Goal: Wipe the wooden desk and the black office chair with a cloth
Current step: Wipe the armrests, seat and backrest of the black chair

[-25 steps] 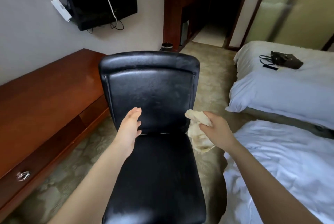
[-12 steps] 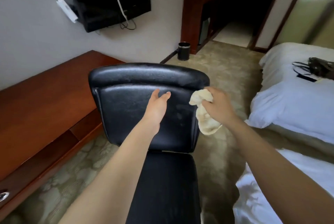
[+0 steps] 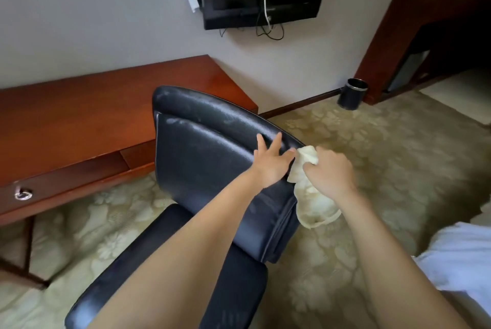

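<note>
The left hand (image 3: 271, 162) lies flat with fingers spread on the front of the black padded leather office chair (image 3: 212, 158), near the right edge of its backrest, gripping nothing. The right hand (image 3: 328, 172) is clenched around a crumpled cream cloth (image 3: 313, 203), pressing it to that right edge while the loose end hangs below. The long reddish-brown wooden desk (image 3: 79, 110) stands behind the chair against the wall; a small black cylindrical bin (image 3: 352, 93) on the carpet shows no visible contents.

Black chair (image 3: 202, 158) — cream cloth (image 3: 310, 195) perhaps touching backrest.
</note>
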`<action>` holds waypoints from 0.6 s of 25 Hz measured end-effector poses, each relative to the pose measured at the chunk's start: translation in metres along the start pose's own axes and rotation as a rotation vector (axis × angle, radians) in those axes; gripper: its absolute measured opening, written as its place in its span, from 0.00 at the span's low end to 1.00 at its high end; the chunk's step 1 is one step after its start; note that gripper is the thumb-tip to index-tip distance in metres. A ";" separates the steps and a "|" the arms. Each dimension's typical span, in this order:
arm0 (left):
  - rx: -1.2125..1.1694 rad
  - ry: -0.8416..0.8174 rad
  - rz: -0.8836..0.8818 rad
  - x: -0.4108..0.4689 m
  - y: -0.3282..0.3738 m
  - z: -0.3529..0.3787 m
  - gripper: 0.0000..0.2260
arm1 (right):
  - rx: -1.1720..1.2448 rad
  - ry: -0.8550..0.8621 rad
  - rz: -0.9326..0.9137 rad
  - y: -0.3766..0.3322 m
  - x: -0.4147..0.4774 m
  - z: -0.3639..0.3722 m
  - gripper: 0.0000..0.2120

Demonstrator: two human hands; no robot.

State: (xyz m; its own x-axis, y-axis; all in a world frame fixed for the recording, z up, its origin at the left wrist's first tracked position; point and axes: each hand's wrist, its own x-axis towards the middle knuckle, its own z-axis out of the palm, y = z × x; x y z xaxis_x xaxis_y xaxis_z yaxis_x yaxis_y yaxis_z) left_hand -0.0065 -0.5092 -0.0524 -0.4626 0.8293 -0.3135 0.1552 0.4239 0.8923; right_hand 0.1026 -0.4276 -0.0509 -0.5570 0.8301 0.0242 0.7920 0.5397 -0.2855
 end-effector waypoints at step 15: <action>0.055 0.164 0.148 -0.104 -0.025 0.075 0.27 | -0.028 -0.056 -0.031 0.045 -0.157 -0.036 0.08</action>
State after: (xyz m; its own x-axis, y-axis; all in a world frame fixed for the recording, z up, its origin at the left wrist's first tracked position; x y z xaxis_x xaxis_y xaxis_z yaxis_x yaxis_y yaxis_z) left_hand 0.1029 -0.5790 -0.0661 -0.5660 0.8157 -0.1193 0.2772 0.3246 0.9043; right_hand 0.2347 -0.5281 -0.0332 -0.5941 0.8041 -0.0212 0.7802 0.5696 -0.2584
